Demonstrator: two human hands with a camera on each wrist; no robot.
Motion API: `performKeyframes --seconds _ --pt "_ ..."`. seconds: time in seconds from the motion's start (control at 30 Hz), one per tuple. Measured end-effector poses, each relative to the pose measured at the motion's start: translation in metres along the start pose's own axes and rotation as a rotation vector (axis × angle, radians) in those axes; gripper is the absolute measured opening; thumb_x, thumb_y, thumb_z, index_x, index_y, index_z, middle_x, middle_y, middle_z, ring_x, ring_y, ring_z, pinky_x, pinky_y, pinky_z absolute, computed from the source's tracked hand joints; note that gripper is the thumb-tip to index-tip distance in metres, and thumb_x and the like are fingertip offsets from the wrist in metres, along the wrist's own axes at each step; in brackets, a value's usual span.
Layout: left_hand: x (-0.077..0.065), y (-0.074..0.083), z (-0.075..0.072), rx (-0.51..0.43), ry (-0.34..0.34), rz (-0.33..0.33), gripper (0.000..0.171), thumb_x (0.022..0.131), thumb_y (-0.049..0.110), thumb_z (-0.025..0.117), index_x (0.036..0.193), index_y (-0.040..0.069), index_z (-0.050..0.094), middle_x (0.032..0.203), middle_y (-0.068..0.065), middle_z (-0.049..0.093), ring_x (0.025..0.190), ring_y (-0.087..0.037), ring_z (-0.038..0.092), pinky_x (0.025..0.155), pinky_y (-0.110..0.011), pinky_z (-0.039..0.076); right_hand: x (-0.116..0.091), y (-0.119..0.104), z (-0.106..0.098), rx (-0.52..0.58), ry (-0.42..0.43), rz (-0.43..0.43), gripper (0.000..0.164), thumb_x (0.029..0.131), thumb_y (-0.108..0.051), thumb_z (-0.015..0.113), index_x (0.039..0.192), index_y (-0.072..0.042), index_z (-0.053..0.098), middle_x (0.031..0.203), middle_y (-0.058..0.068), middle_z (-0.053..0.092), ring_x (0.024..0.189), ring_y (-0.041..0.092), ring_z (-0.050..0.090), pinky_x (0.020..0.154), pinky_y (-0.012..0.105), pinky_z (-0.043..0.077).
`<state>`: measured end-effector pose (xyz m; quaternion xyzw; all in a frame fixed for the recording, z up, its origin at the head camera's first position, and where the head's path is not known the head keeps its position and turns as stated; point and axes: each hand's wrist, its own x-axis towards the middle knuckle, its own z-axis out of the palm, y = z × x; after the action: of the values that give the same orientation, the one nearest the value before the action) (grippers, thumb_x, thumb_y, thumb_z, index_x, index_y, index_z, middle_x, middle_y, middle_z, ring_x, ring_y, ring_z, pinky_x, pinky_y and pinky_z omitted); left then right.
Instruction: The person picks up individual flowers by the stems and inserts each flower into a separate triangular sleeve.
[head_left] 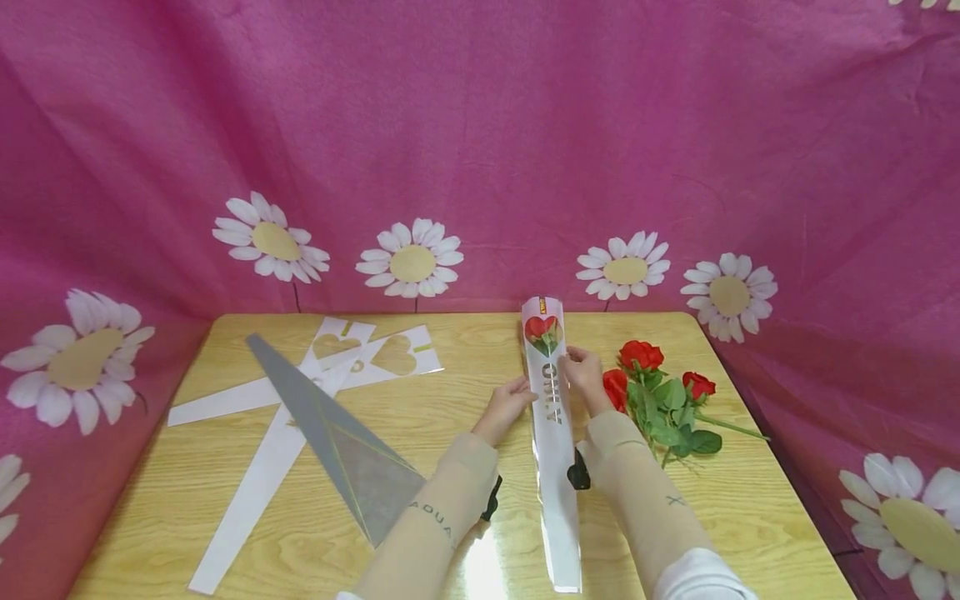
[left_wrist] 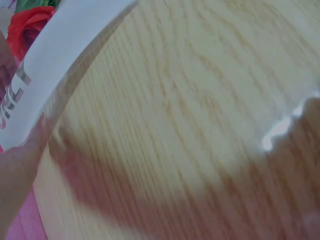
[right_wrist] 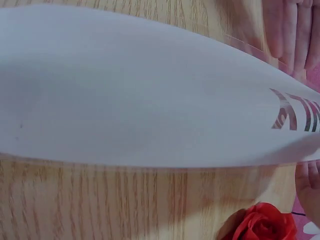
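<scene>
A long white flower sleeve (head_left: 556, 467) with clear plastic edges lies lengthwise on the table. Through its heart-shaped window near the far end shows a red rose (head_left: 542, 329); cut-out letters run below the window. My left hand (head_left: 504, 410) pinches the sleeve's left edge beside the letters, its thumb on the clear plastic in the left wrist view. On the opposite edge, slightly farther up, my right hand (head_left: 587, 379) holds the sleeve between thumb and fingers. Both hands show partly at the right side of the right wrist view. The rose's stem is hidden inside the sleeve.
Several loose red roses (head_left: 641, 355) with green leaves lie right of my right hand. To the left, flat white sleeves (head_left: 258, 492) with heart windows overlap, and a grey pointed sheet (head_left: 330, 442) lies across them. A pink flowered cloth (head_left: 480, 150) hangs behind the wooden table (head_left: 442, 417).
</scene>
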<state>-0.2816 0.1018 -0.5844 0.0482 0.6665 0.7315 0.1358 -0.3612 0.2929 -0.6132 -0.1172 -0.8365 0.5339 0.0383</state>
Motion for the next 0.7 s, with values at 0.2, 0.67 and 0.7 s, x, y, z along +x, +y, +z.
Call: performKeyframes --seconds 0.2,0.67,0.7 --pt "-0.037 0.055 0.011 0.009 -0.066 -0.083 0.051 0.084 0.0 0.049 0.13 -0.015 0.037 0.133 -0.028 0.042 0.124 -0.037 0.04 0.103 -0.042 0.035 0.022 0.03 0.005 0.037 -0.15 0.069 0.06 0.083 -0.027 0.063 0.134 -0.001 0.044 0.121 0.017 0.056 0.103 0.025 0.056 0.088 0.035 0.048" --pt "-0.029 0.041 0.02 -0.062 -0.077 -0.138 0.053 0.086 0.008 0.05 0.138 0.002 0.038 0.139 -0.012 0.042 0.129 -0.026 0.037 0.108 -0.044 0.026 -0.081 -0.093 -0.01 0.001 -0.201 0.213 0.059 0.092 -0.015 0.049 0.139 0.01 0.023 0.132 0.03 0.039 0.104 0.035 0.052 0.087 0.042 0.049" --pt "-0.029 0.042 0.02 -0.068 -0.081 -0.146 0.053 0.087 0.008 0.05 0.138 0.002 0.038 0.139 -0.012 0.042 0.129 -0.026 0.037 0.108 -0.044 0.025 -0.083 -0.094 -0.011 -0.008 -0.21 0.21 0.059 0.092 -0.015 0.049 0.139 0.011 0.023 0.131 0.031 0.039 0.105 0.035 0.051 0.088 0.043 0.048"
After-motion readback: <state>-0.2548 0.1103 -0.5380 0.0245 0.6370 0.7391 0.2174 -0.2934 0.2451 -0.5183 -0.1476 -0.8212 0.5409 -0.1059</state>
